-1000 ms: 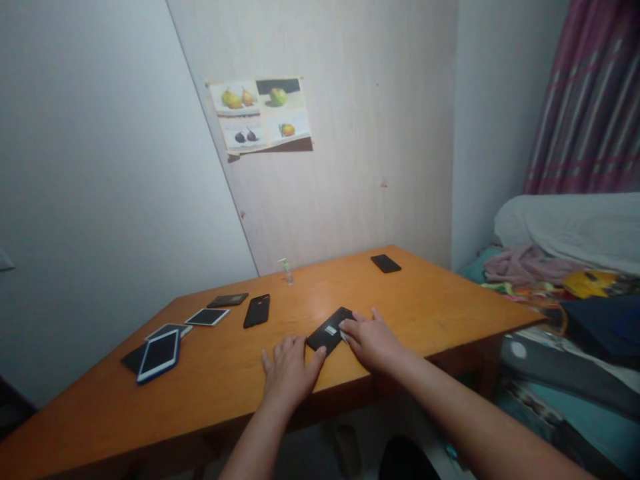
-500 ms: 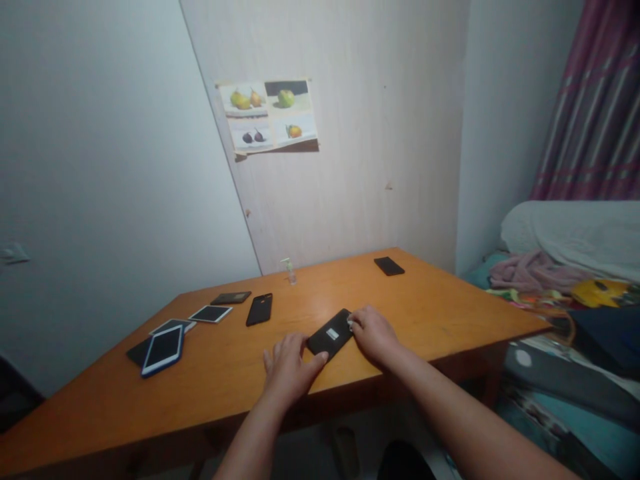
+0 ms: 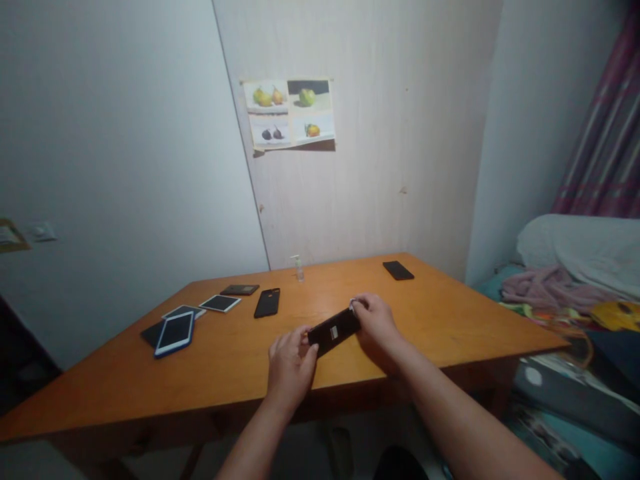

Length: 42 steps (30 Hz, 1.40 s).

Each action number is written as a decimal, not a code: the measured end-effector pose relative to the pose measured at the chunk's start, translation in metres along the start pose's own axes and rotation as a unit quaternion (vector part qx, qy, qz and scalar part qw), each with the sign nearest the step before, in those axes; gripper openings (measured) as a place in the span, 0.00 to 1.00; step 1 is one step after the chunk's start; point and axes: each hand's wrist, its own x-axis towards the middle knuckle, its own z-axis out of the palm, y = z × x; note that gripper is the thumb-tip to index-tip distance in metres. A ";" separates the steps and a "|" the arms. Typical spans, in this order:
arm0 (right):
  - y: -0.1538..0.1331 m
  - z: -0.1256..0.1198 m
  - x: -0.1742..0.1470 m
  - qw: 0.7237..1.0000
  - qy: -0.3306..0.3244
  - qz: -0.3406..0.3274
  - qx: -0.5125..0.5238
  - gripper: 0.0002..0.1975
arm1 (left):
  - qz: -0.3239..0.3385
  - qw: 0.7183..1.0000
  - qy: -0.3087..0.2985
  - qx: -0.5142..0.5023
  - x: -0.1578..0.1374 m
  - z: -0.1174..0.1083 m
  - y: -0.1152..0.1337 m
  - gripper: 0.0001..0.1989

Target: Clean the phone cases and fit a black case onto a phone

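Observation:
A black phone (image 3: 327, 336) with a small pale label in its middle is tilted just above the near part of the table. My left hand (image 3: 293, 363) grips its left end, thumb on the face and fingers behind. At the other end, my right hand (image 3: 375, 321) is closed around the far right corner. Something small and whitish (image 3: 353, 303) shows at the right fingertips; it looks like a bit of tissue, but most of it is hidden. A black phone case (image 3: 267, 303) lies flat to the left, beyond my left hand.
On the wooden table (image 3: 225, 373), a blue-edged white tablet (image 3: 175, 333) rests over other flat devices at left. A white-framed device (image 3: 221, 303) and a dark one (image 3: 240, 290) lie behind. A pump bottle (image 3: 299, 269) stands at the back; another black phone (image 3: 398, 270) lies far right.
Both hands have lifted and tilted the black phone, which lay nearly flat on the table before. My left fingers now wrap its left end. The whole view has shifted slightly.

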 end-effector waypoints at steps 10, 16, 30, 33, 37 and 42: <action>-0.071 0.030 -0.047 0.975 -0.157 -0.115 -0.104 0.09 | -0.007 0.994 -0.006 -0.112 -0.002 -0.004 0.002 0.12; -0.059 0.011 -0.018 0.964 -0.151 -0.058 -0.211 0.12 | -0.078 0.975 0.006 -0.208 -0.004 -0.003 0.004 0.14; -0.081 0.030 -0.039 0.962 -0.185 -0.110 -0.167 0.10 | -0.026 0.991 -0.011 -0.131 -0.002 -0.001 -0.001 0.15; -0.062 0.024 -0.021 0.978 -0.146 -0.069 -0.131 0.10 | -0.045 0.989 -0.016 -0.138 -0.001 -0.001 -0.002 0.15; -0.032 0.014 0.005 0.993 -0.092 0.002 -0.079 0.13 | -0.073 0.984 -0.024 -0.160 0.001 0.001 -0.003 0.14; -0.014 0.026 0.004 0.993 -0.068 0.086 0.040 0.11 | -0.099 0.968 -0.033 -0.230 0.003 0.005 -0.006 0.15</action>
